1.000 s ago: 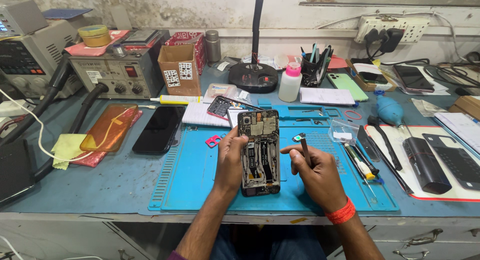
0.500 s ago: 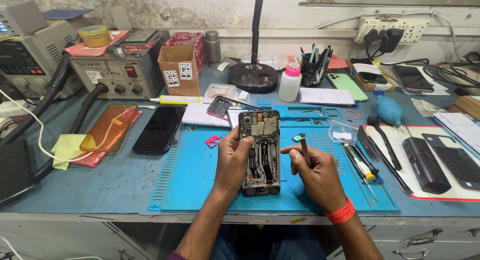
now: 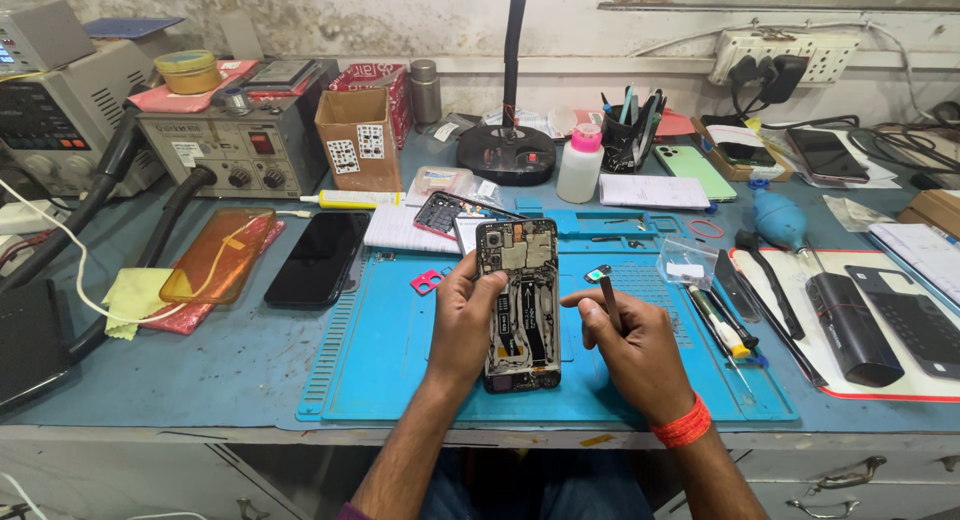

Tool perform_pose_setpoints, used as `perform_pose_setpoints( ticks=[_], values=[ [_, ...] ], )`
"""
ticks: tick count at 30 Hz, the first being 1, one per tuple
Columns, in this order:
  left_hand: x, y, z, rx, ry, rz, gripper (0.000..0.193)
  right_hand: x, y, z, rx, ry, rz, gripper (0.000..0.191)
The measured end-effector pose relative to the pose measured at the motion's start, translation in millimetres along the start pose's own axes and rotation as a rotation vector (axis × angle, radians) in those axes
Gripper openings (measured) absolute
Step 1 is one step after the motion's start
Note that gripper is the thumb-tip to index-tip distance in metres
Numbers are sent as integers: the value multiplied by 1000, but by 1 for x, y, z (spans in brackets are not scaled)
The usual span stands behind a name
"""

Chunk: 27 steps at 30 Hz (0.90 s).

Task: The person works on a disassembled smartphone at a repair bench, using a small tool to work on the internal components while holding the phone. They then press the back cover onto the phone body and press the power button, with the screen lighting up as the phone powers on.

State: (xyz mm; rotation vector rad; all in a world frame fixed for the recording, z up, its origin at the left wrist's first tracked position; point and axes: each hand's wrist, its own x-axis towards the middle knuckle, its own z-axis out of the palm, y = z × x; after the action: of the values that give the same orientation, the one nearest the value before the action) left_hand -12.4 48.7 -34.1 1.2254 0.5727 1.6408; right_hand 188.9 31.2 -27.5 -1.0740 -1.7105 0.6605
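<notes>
Opened phone (image 3: 520,305) on blue repair mat (image 3: 400,350), clasped by left hand (image 3: 462,315); right hand (image 3: 630,335) pinches thin dark tool (image 3: 608,298); pink camera frame (image 3: 426,281) beside, tweezers and screwdrivers (image 3: 725,325) right

Single view, head-worn camera. Position: above the near edge of the workbench (image 3: 200,380), at seated height. Direction: forward and downward, toward the rear wall (image 3: 350,15). Range: close to the blue mat (image 3: 400,360), centred low in frame; bench visible edge to edge. No second view, so no overlap.
</notes>
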Motion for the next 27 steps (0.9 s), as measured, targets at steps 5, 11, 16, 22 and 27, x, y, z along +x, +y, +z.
perform_pose_setpoints(
  ticks=[5, 11, 16, 22, 27],
  values=[
    [0, -1, -1, -26, 2, -12, 30, 0, -1, 0, 5, -4, -16, 28],
    [-1, 2, 0, 4, 6, -21, 29, 0, -2, 0, 6, -4, -6, 28],
    [-2, 5, 2, 22, 10, -25, 29, 0, -2, 0, 1, 1, -8, 28],
    [-2, 7, 4, 38, 21, -65, 32, 0, -2, 0, 4, -1, -7, 28],
    [-1, 7, 6, 73, -15, -13, 35, 0, -1, 0, 3, -6, -13, 28]
  ],
)
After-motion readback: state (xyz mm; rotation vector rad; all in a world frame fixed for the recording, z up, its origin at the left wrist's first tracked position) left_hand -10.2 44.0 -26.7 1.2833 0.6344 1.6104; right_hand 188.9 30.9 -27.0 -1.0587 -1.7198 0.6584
